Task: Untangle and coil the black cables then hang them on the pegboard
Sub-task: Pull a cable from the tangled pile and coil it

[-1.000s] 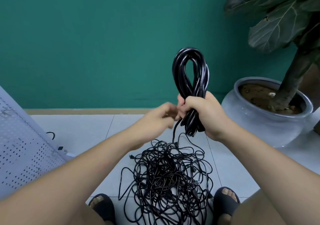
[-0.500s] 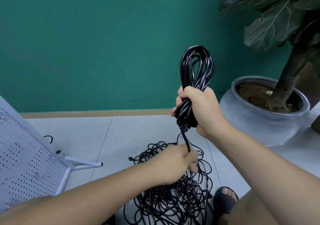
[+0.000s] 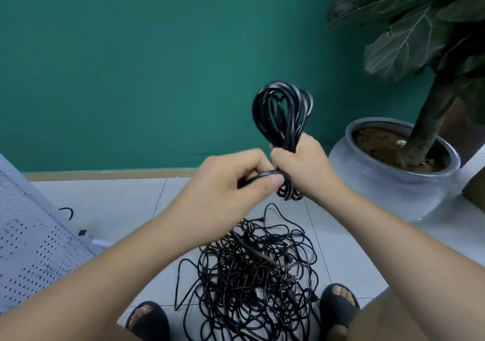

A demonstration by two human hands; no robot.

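My right hand [image 3: 305,168] clenches the upright coil [image 3: 282,109] at its waist. My left hand [image 3: 228,185] pinches the free strand [image 3: 265,174], which runs crosswise from those fingers rightward to the coil.

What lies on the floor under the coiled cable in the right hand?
A tangled pile of black cables, between two sandalled feet. The left forearm covers its upper left edge.

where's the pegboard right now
In the head view the white pegboard stands tilted at the far left edge on the tiled floor, left of the tangled cable pile.
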